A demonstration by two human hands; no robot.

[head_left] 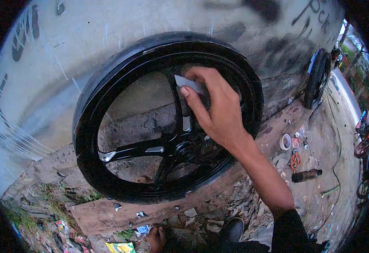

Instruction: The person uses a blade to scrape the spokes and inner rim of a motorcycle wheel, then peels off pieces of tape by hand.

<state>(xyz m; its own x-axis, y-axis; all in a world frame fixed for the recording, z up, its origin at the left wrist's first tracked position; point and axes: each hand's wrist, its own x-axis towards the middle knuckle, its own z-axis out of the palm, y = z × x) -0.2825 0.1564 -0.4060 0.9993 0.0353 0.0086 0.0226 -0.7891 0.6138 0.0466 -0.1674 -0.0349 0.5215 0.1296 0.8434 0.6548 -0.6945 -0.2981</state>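
Note:
My right hand pinches a small pale piece of paper or sheet between thumb and fingers. One pointed corner sticks out to the left, against an upper spoke of a black wheel. The wheel is a motorcycle-type rim with a dark tyre around it, leaning against the wall. Bare silver patches show on its glossy black spokes, and a silver mark sits at one spoke's outer end. My left hand is not seen.
Behind the wheel stands a painted wall. A board lies beneath it. On the right are orange-handled scissors, a tape roll, a dark bottle and another tyre. A shoe and litter appear below.

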